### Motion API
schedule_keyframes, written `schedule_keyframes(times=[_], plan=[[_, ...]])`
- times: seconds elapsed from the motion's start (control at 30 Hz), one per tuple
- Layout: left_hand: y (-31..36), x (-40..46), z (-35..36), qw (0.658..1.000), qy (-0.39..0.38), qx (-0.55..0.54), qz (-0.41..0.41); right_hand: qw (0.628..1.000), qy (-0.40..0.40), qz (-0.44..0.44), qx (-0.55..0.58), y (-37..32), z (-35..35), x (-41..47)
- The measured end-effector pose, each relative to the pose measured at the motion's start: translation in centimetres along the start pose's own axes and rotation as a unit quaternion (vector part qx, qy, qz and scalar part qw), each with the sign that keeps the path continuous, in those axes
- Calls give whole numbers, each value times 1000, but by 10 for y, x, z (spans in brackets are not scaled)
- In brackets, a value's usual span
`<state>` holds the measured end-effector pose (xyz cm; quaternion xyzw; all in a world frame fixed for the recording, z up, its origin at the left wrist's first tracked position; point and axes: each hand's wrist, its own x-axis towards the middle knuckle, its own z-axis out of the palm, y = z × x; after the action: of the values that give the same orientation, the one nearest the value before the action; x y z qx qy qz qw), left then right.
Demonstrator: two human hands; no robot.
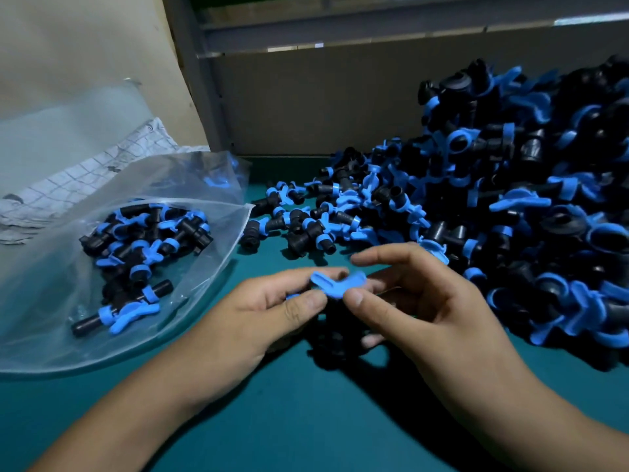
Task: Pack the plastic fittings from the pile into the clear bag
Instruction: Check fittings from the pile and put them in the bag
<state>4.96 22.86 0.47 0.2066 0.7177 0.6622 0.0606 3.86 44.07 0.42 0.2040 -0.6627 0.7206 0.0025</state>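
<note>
Two hands meet over the green table (306, 420) in the head view, both on one black-and-blue fitting (337, 284). Left hand (272, 304) pinches its blue winged handle between thumb and forefinger, other fingers curled under; more black parts seem tucked below the palm, can't tell how many. Right hand (418, 301) pinches the same blue handle from the other side with the thumb, index finger raised and nearly straight above it, remaining fingers loosely bent. Held fitting hangs just above the table, between the bag and the pile. Pile of fittings (510, 206) fills the right side, heaped high against the back wall (323, 107) and thinning into scattered single pieces toward centre. Clear bag (204, 267) lies flat at left with its mouth facing the pile, open edge slightly lifted; a cluster of fittings in the bag (143, 247) sits mid-bag, a few near its lower part. Behind the bag, checked cloth (85, 178) and a frosted plastic sheet (68, 131) lean on a beige panel (85, 39). Forearms enter from the bottom edge.
</note>
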Motion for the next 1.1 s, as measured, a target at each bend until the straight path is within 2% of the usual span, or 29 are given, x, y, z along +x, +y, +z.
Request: schedule_keyframes(times=[0.07, 0.17, 0.27, 0.47, 0.73, 1.1], plan=[[-1, 2, 2, 999, 44, 8, -16, 1000, 5, -10, -17, 0, 1, 1], [-2, 6, 1, 985, 168, -28, -22, 998, 57, -5, 5, 5, -4, 3], [-1, 6, -2, 972, 221, -84, -10, 996, 79, 27, 29, 8, -7, 4], [-2, 4, -3, 977, 205, -64, -14, 996, 7, 30, -87, 12, -2, 1], [-3, 5, -5, 978, 202, -44, -18, 999, 18, 20, -18, 6, -3, 3], [0, 4, -4, 976, 208, -56, -23, 999, 21, 24, -35, 7, -4, 2]])
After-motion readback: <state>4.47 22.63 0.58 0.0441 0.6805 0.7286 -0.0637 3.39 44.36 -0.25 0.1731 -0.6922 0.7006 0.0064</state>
